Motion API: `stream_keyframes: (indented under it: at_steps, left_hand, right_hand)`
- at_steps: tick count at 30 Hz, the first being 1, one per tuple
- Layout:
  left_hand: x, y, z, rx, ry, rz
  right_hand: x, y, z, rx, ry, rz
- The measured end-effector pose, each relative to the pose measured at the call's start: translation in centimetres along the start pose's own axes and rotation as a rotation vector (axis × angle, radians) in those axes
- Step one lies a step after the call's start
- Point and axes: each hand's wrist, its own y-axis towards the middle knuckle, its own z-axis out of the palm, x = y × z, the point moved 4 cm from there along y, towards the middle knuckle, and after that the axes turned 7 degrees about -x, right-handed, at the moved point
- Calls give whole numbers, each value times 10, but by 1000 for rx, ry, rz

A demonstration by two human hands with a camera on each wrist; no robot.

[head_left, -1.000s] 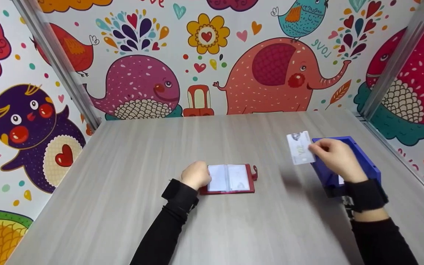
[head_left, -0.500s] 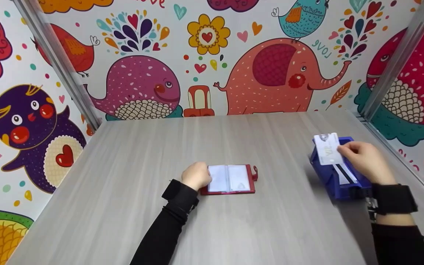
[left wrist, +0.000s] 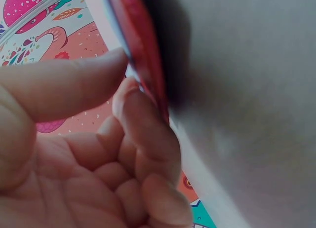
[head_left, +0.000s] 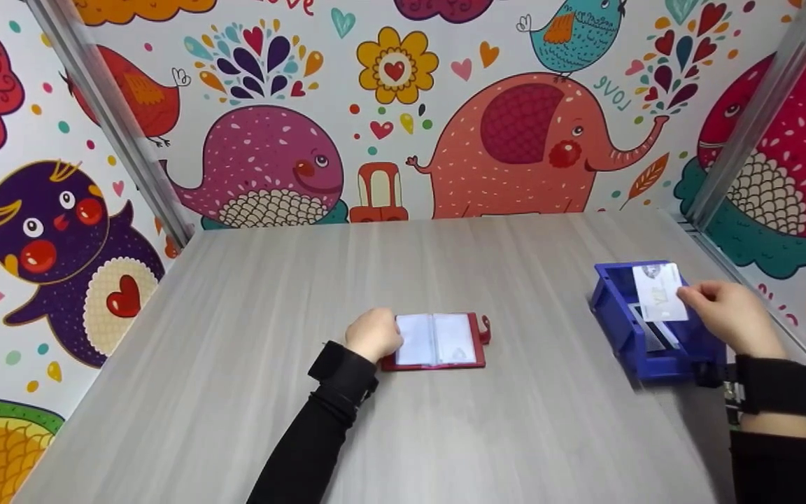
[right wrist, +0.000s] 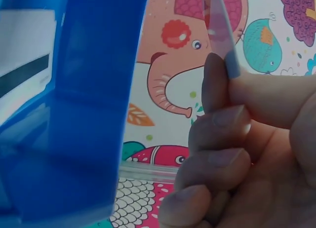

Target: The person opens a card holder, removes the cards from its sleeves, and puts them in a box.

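Observation:
My right hand point(head_left: 735, 315) pinches a white card point(head_left: 660, 292) by its right edge, between thumb and index finger. The card is held up over a blue plastic bin point(head_left: 620, 336). Inside that bin lies a white card with a black stripe point(right wrist: 24, 65). At the middle of the table a red card holder point(head_left: 478, 343) lies spread open, its clear sleeves showing pale inserts. Its left edge is pinched by my left hand point(head_left: 373, 334). In the left wrist view the thumb and curled fingers point(left wrist: 148, 119) meet at the red cover point(left wrist: 143, 45).
The pale wood-grain table point(head_left: 270, 280) extends around the card holder. Cartoon-printed panels point(head_left: 389, 126) stand at the back and both sides, with metal posts point(head_left: 109, 119) at the corners. The card holder's strap point(head_left: 485, 329) sticks out to the right.
My right hand has carried the card rightward, from left of the blue bin to over it, uncovering more of the bin. My left hand and the card holder have stayed put.

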Motion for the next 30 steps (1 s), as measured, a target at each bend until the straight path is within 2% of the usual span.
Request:
stream_keyframes:
  at_steps: [9,11,18,26,30]
  left_hand:
    - [0,0,1,3,1,9]
    - [1,0,1,4,0,10]
    - [1,0,1,-4,2,17]
    - [0,1,1,7,5,6]
    - [0,0,1,12,0,3]
  right_hand:
    - [-6,-1,2,40,-39,22]
    - [-6,-1,1,28,-57,12]
    - [-5,-2,0,-115,-168,-80]
    - [-1,-2,3,-109,-165,-66]
    - [3,-2,7,-120,-167,-90]
